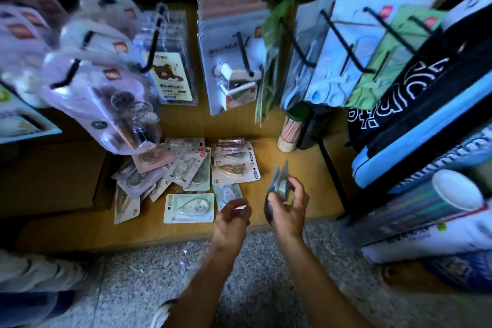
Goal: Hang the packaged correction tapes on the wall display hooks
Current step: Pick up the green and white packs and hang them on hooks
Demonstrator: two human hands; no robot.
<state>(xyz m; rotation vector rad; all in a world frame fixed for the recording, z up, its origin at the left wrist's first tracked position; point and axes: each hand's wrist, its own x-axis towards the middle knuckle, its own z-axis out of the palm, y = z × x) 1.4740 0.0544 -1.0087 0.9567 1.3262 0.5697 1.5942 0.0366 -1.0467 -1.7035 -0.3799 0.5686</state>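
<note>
Several packaged correction tapes (183, 168) lie scattered on a low wooden ledge (292, 168) below the wall display. A pale green pack (189, 207) lies nearest me. My right hand (288, 205) is closed around a small stack of packs (279, 181), held upright above the ledge. My left hand (233, 217) hovers just left of it with fingers curled over a bluish pack (226, 193) on the ledge; whether it touches the pack I cannot tell. Black wall hooks (243, 53) above carry hanging packs, including a bear-printed card (169, 76).
A cylinder of pencils (290, 132) stands at the back of the ledge. Blue and green packs hang on hooks (343, 45) at the right. A rack with pencil cases (426, 125) and rolls crowds the right side. A speckled floor lies below.
</note>
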